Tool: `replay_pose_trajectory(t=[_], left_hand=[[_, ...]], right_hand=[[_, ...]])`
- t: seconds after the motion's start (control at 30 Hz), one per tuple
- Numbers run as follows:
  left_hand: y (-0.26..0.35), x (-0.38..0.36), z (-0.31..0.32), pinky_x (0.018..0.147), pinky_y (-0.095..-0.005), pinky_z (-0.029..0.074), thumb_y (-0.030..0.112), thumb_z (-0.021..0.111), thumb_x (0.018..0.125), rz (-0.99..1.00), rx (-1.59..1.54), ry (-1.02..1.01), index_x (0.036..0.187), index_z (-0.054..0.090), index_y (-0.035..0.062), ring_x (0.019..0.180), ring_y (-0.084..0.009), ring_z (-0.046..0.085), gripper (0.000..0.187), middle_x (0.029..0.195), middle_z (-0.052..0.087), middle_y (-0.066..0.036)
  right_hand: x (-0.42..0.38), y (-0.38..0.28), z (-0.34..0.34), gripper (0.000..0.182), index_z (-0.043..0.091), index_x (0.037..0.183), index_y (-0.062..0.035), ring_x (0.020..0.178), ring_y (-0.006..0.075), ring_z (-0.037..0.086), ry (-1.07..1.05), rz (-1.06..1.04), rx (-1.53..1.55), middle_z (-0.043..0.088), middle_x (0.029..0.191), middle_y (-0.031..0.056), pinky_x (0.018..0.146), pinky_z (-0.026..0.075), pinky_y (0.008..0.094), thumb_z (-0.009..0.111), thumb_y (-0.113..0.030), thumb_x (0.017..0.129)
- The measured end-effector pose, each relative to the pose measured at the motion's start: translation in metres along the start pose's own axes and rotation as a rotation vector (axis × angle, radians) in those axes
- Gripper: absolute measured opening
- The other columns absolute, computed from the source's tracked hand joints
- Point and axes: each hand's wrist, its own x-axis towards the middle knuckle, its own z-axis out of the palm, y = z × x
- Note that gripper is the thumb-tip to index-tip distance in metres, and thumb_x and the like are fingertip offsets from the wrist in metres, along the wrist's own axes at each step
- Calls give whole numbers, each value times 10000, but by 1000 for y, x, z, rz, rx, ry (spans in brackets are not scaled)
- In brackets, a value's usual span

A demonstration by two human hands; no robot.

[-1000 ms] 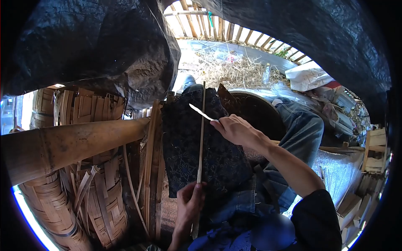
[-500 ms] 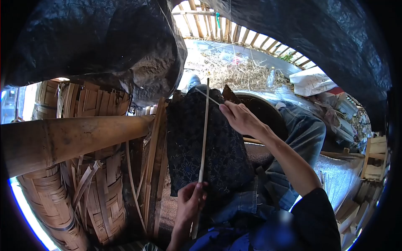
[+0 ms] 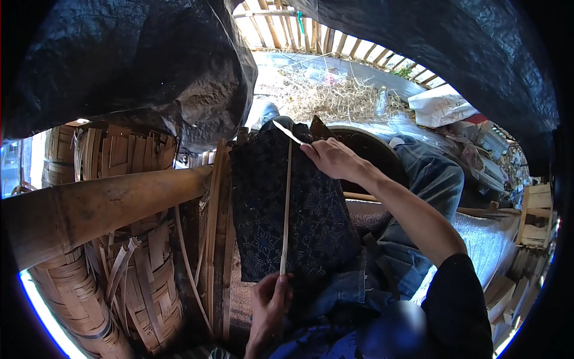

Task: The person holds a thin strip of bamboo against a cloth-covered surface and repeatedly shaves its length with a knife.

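My left hand [image 3: 270, 302] pinches the lower end of a long thin bamboo strip [image 3: 287, 209] between thumb and fingers. The strip runs away from me, nearly straight, over a dark patterned cloth [image 3: 320, 221] spread across my lap. In my right hand [image 3: 336, 157], closed around its handle, is a knife [image 3: 287, 130]. Its blade catches the light and crosses the far end of the strip, pointing up and left. The handle is mostly hidden in my fingers.
A thick bamboo pole [image 3: 119, 203] juts in from the left, above woven bamboo baskets [image 3: 78, 299]. Black plastic sheeting [image 3: 137, 66] hangs overhead. Beyond my knees lie dry straw [image 3: 326, 99] and a clear bottle [image 3: 381, 100]. Wooden pieces [image 3: 535, 215] are stacked at the right.
The knife has turned, so its blade now shows broad and bright instead of thin. It stays across the strip's far end. The whole view has shifted slightly left.
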Motion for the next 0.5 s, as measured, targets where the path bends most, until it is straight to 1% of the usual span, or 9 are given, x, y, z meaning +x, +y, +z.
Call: replay_pose_trajectory(t=[0.03, 0.07, 0.17, 0.27, 0.3, 0.33, 0.4, 0.47, 0.5], left_hand=[[-2, -1, -1, 415, -195, 324, 220, 509, 959, -17, -26, -5, 1016, 613, -22, 464, -35, 426, 270, 618, 526, 5], [-3, -1, -1, 418, -194, 325, 216, 511, 958, -30, -53, -12, 1015, 612, -22, 465, -32, 423, 265, 618, 525, 5], [3, 5, -1, 423, -190, 328, 203, 507, 959, -26, -70, -8, 1004, 619, -15, 467, -27, 428, 249, 627, 539, 4], [8, 18, 4, 426, -210, 364, 192, 535, 943, 83, 37, 87, 988, 619, -26, 485, -51, 485, 239, 617, 574, -32], [8, 21, 7, 426, -210, 364, 192, 535, 943, 84, 34, 89, 988, 619, -26, 485, -51, 485, 239, 617, 574, -32], [8, 25, 10, 427, -249, 394, 178, 551, 928, 212, 216, 166, 963, 620, -21, 481, -109, 533, 214, 609, 593, -67], [2, 30, 15, 428, -288, 424, 164, 566, 914, 336, 402, 228, 937, 620, -15, 477, -166, 581, 189, 601, 612, -102], [-6, 33, 18, 453, -384, 460, 142, 582, 885, 541, 604, 313, 913, 608, 19, 518, -305, 622, 129, 609, 617, -154], [-6, 32, 21, 453, -384, 460, 142, 582, 885, 542, 607, 313, 913, 608, 19, 518, -305, 622, 129, 609, 617, -154]], right_hand=[[6, 5, 3, 523, 517, 618, -13, 346, 217, 470, 34, -16, 1, 478, 438, 136, 361, 354, 387, 367, -325, 1010], [14, 9, 2, 523, 517, 618, -13, 346, 217, 470, 36, -20, -1, 478, 438, 136, 361, 354, 387, 367, -325, 1010], [25, 13, -1, 460, 510, 690, -46, 323, 69, 344, 157, 96, 206, 383, 424, 8, 287, 256, 262, 337, -316, 1019], [2, 1, -9, 434, 498, 710, -48, 320, 60, 315, 158, -10, 118, 351, 433, -11, 283, 256, 255, 339, -308, 1019], [-15, -23, -22, 429, 510, 697, -40, 311, 121, 401, 66, 45, 156, 407, 420, 32, 297, 312, 297, 385, -311, 1005], [-28, -30, -21, 429, 510, 697, -40, 311, 121, 401, 68, 47, 154, 407, 420, 32, 297, 312, 297, 385, -311, 1005], [-50, -36, -18, 429, 523, 680, -30, 343, 235, 504, 148, -139, -37, 477, 433, 112, 342, 390, 362, 439, -322, 982], [-66, -44, -23, 444, 527, 658, -25, 379, 280, 533, 102, -96, -70, 498, 452, 143, 371, 416, 389, 454, -329, 973], [-70, -46, -25, 459, 530, 637, -19, 415, 324, 561, 54, -62, -100, 520, 471, 174, 399, 442, 417, 469, -336, 964]])
